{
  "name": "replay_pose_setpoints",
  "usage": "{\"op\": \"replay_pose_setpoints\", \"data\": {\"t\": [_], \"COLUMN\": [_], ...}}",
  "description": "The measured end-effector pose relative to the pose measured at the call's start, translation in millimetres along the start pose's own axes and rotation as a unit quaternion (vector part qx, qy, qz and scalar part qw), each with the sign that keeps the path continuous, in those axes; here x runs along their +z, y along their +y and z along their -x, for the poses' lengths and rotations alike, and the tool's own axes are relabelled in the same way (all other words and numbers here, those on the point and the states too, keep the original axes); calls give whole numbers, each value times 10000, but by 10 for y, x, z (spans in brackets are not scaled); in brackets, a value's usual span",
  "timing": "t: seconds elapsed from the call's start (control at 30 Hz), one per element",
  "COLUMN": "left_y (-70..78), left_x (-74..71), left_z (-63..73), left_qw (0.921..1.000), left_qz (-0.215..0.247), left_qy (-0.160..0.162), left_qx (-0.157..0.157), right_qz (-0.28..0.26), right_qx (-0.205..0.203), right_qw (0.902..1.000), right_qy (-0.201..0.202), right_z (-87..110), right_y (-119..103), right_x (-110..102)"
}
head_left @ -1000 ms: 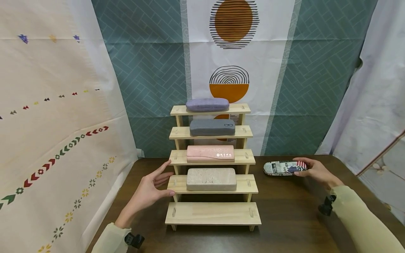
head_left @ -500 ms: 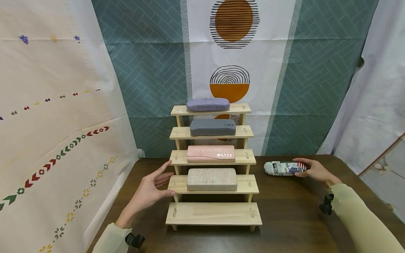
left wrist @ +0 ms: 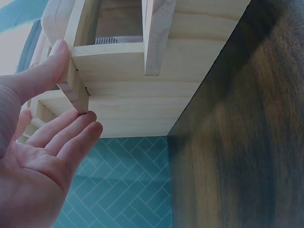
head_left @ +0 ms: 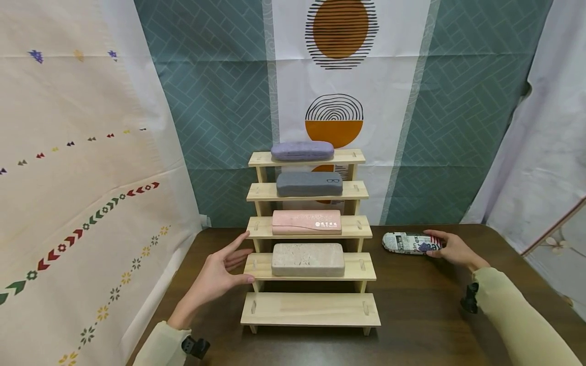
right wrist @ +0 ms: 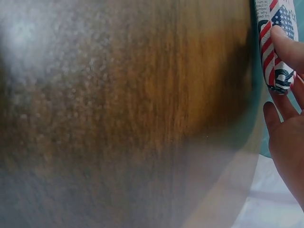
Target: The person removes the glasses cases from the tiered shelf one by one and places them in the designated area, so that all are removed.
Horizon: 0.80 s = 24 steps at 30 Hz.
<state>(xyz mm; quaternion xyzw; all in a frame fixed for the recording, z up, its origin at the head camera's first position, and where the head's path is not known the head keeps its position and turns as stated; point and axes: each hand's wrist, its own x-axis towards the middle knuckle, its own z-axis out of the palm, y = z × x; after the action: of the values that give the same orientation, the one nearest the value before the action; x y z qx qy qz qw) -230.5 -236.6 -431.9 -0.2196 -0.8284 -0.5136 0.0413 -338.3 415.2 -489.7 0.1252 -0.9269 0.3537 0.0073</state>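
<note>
A stepped wooden display stand (head_left: 310,309) with several tiers stands in the middle of the table. My left hand (head_left: 215,274) holds its left side. In the left wrist view, the thumb (left wrist: 58,53) and fingers (left wrist: 78,137) lie on opposite edges of one plank's end. To the right of the stand, my right hand (head_left: 458,251) grips the right end of a newspaper-print glasses case (head_left: 405,243). The case lies lengthwise near the table's back edge. The right wrist view shows its flag-striped end (right wrist: 278,52) between thumb and fingers; the rest is cut off there.
The stand's tiers bear a purple glasses case (head_left: 302,151), a grey-blue case (head_left: 309,184), a pink case (head_left: 306,222) and a beige case (head_left: 308,260), top down. Its lowest tier is bare. Cloth curtains (head_left: 215,101) hang behind and beside the dark wooden table (head_left: 421,315).
My right hand and forearm have shifted slightly left, covering more of the striped end of the newspaper-print glasses case. The left hand keeps its hold on the stand.
</note>
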Motion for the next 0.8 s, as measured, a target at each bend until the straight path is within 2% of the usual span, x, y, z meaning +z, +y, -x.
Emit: {"op": "replay_pose_setpoints", "data": {"t": [0.23,0.37,0.63,0.8], "left_y": [-8,-14,1,5], "left_x": [4,3,0,2], "left_z": [6,9,4,4], "left_qw": [10000,10000,10000,10000], "left_qz": [62,23,-3,4], "left_qy": [-18,-9,4,4], "left_qx": [5,18,5,6], "right_qz": [120,198,124,146], "right_qx": [-321,-374,-69,-26], "right_qw": [9993,9989,9999,9999], "right_qy": [-138,-180,-32,8], "right_z": [-9,-16,-1,3], "right_y": [-5,-16,-1,26], "right_x": [21,18,-1,-13]}}
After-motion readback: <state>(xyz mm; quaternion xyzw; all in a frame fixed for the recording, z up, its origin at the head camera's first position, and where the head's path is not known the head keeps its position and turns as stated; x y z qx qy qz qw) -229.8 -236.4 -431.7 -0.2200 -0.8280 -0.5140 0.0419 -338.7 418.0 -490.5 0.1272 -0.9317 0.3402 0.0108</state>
